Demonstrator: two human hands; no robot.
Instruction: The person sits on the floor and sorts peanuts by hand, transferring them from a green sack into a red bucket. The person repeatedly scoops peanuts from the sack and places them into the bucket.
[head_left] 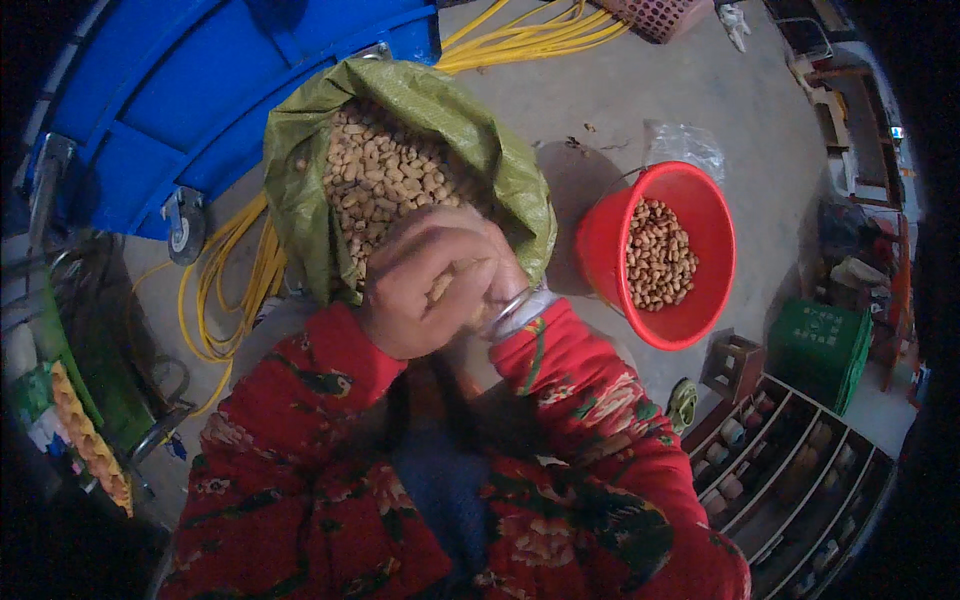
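Observation:
A green woven sack (510, 180) stands in front of me with its mouth rolled open, full of unshelled peanuts (385, 170). Over its near edge my two hands are pressed together. My left hand (392, 318) is closed on the left, and my right hand (470, 240), with a bracelet (510, 312) at the wrist, curls over it from the right. A pale tan peanut (440, 287) shows between the fingers; the rest of what they hold is hidden. To the right, a red bucket (715, 240) contains a heap of browner peanuts (658, 258).
A blue wheeled cart (180, 100) fills the upper left, its caster (184, 230) near coils of yellow hose (235, 270). Clear plastic (690, 148) lies behind the bucket. On the right are a green crate (822, 345) and a slatted rack (790, 460).

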